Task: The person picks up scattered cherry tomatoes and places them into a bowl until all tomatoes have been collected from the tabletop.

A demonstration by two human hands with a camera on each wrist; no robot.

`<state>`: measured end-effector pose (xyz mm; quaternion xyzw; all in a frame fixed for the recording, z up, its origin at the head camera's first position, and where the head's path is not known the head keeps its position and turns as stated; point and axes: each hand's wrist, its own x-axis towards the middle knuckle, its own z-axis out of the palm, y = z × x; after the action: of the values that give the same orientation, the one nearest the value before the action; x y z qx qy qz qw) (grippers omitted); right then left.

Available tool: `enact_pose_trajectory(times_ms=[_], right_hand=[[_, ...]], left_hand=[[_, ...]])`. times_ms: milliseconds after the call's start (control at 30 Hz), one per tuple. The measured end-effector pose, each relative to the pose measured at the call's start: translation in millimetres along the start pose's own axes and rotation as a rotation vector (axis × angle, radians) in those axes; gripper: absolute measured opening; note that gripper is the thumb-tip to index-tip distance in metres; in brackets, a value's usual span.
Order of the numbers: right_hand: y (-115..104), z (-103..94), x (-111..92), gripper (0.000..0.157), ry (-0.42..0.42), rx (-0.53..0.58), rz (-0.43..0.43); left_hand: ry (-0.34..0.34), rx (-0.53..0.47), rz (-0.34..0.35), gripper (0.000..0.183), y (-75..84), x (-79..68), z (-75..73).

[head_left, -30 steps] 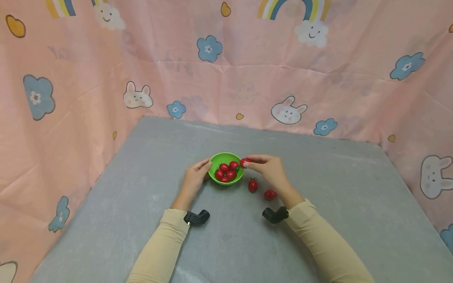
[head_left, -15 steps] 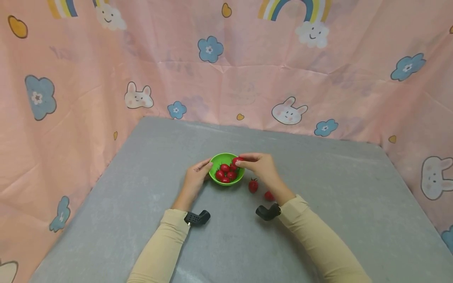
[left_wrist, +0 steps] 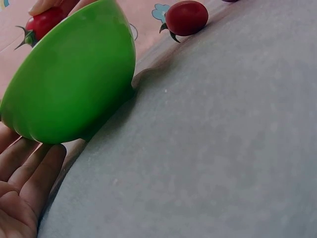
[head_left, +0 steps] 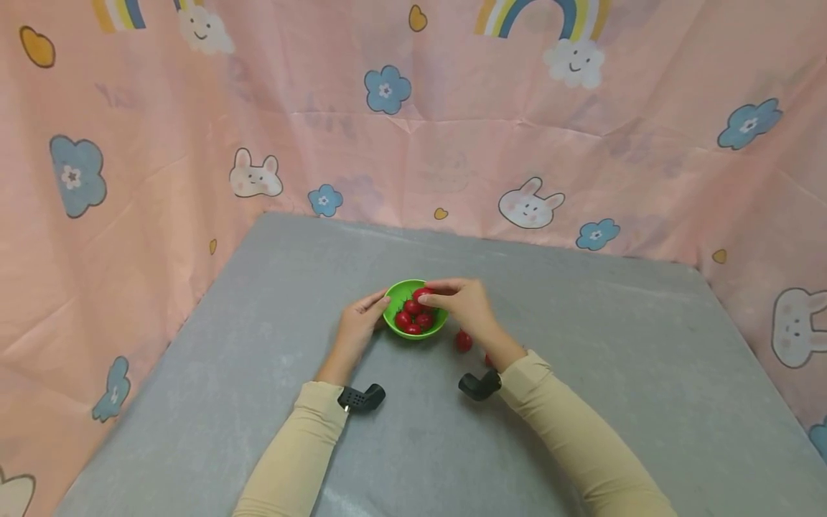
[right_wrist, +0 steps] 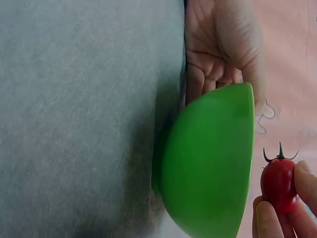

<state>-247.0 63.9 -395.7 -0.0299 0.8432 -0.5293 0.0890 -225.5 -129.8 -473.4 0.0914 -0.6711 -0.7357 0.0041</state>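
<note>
In the head view a green bowl (head_left: 396, 298) stands on the grey table with several cherry tomatoes (head_left: 411, 307) inside. My left hand (head_left: 354, 329) holds its left side, thumb over the rim and fingers against the outside, low down in the left wrist view. Above the bowl, my right hand (head_left: 473, 307) pinches a red cherry tomato (right_wrist: 279, 182) between thumb and fingers; its green stem end shows in the right wrist view. That tomato is apart from the bowl wall.
Right of the bowl, a loose cherry tomato (head_left: 464, 340) lies on the grey tabletop (head_left: 291, 287). A second loose tomato (head_left: 489, 360) is partly hidden by the right wrist. A pink printed curtain (head_left: 446, 143) hangs behind the table and along its sides.
My right hand has carried its cherry tomato leftward, from beside the bowl's right rim to over the bowl. The left hand and bowl have stayed nearly still.
</note>
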Motion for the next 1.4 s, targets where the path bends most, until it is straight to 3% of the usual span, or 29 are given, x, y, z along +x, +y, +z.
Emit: enact_pose_trajectory(times_ms=[800, 1167, 1400], right_hand=[[-6.5, 22.9, 9.3, 0.034, -0.030, -0.147, -0.062], [-8.9, 30.5, 16.3, 0.031, -0.065, -0.309, -0.123], [-11.8, 32.0, 17.2, 0.033, -0.095, -0.303, -0.098]], left_hand=[[0.004, -0.009, 0.024, 0.038, 0.4, -0.3, 1.4], [0.011, -0.014, 0.020, 0.037, 0.2, -0.6, 0.1], [0.000, -0.020, 0.029, 0.038, 0.0, 0.5, 0.4]])
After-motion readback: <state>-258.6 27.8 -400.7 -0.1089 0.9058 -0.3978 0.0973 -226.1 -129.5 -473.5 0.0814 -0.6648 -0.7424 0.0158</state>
